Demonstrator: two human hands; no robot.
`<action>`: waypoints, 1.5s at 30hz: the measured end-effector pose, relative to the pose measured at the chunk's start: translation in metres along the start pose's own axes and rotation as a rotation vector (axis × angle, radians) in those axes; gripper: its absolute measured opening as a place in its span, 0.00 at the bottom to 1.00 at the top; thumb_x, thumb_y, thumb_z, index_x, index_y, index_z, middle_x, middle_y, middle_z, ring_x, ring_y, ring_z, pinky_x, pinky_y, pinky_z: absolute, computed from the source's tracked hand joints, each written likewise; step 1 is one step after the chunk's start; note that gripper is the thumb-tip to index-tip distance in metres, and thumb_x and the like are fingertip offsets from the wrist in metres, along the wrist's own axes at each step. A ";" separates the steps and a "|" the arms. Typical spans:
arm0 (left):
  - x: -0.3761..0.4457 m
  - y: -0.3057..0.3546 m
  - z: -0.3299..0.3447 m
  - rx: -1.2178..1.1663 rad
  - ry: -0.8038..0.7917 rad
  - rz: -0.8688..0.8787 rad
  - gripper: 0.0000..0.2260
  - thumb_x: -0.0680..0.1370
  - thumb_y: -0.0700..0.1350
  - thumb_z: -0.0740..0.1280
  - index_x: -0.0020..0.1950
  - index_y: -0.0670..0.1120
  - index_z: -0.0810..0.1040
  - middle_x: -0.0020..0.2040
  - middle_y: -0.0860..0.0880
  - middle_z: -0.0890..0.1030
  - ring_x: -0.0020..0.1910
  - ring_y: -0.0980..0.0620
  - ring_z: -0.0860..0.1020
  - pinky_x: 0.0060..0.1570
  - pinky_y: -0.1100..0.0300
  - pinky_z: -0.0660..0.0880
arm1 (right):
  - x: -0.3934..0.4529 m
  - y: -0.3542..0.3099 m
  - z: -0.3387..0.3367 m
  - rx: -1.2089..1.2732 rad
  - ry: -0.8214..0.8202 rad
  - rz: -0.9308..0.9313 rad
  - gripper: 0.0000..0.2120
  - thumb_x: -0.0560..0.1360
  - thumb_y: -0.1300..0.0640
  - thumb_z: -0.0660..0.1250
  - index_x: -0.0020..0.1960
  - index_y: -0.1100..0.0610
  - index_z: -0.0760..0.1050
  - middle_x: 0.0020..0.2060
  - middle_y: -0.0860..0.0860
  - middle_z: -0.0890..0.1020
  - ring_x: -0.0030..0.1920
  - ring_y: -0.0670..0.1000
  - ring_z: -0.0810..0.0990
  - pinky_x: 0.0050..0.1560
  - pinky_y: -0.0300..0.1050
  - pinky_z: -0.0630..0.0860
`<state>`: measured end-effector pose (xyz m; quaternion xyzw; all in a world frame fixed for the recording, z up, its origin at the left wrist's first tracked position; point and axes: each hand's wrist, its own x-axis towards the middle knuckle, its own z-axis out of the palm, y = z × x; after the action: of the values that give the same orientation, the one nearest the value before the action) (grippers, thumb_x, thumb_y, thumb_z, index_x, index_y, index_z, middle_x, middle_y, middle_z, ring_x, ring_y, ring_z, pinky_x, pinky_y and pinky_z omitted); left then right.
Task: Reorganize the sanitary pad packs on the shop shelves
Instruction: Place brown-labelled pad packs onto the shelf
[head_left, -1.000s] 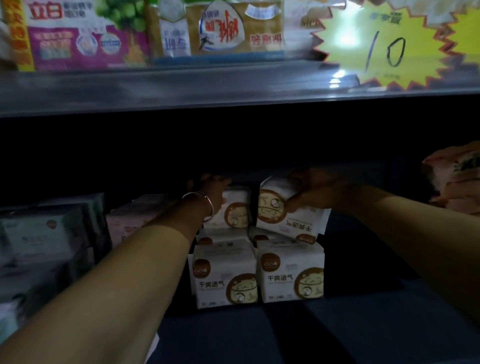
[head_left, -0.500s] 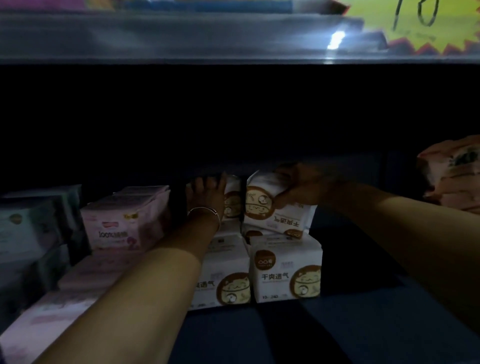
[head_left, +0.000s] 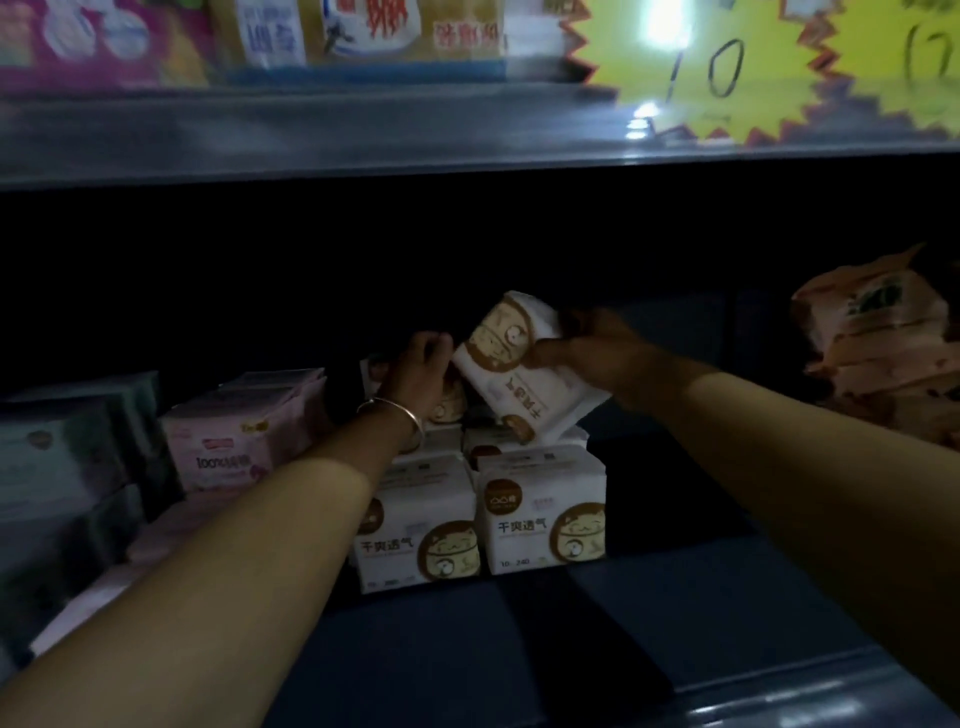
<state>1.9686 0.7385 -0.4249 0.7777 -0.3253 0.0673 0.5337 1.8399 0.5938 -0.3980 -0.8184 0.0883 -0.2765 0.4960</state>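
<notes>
Lifted, tilted pack (head_left: 519, 374) sits gripped between both hands, seemingly.

Price sign: a yellow starburst card (head_left: 727, 67) with red jagged edges, "10" written by hand, fixed at the top right — a bright glare spot sits on it.
Second sign: another yellow starburst (head_left: 919, 57) at the far right edge, cut off by the frame.
Upper goods: a magenta-and-white packet (head_left: 98, 41) at top left, blurred; beside it a tan packet (head_left: 374, 31) with red characters — both on the level above.
</notes>
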 end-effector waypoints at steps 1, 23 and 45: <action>-0.008 0.007 -0.001 -0.148 -0.047 -0.073 0.25 0.78 0.59 0.59 0.66 0.43 0.71 0.64 0.42 0.75 0.63 0.43 0.74 0.65 0.52 0.68 | -0.002 0.002 0.001 0.106 0.007 0.036 0.22 0.68 0.59 0.75 0.60 0.58 0.74 0.53 0.52 0.79 0.54 0.53 0.79 0.53 0.48 0.77; -0.021 0.033 -0.020 -0.083 -0.309 0.095 0.35 0.69 0.24 0.68 0.71 0.47 0.66 0.63 0.41 0.74 0.63 0.41 0.73 0.58 0.46 0.74 | -0.007 0.023 -0.008 0.112 -0.167 -0.046 0.42 0.68 0.68 0.73 0.74 0.48 0.57 0.60 0.54 0.77 0.60 0.56 0.77 0.54 0.54 0.79; 0.013 -0.042 0.019 0.399 -0.070 -0.020 0.16 0.74 0.29 0.62 0.62 0.34 0.73 0.61 0.37 0.75 0.62 0.40 0.74 0.60 0.55 0.70 | 0.052 0.070 0.040 -0.014 0.042 0.100 0.39 0.76 0.66 0.63 0.77 0.47 0.44 0.68 0.60 0.69 0.66 0.60 0.70 0.61 0.50 0.71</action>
<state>1.9980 0.7256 -0.4601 0.8731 -0.3162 0.0982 0.3580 1.9137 0.5687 -0.4537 -0.8105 0.1413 -0.2676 0.5015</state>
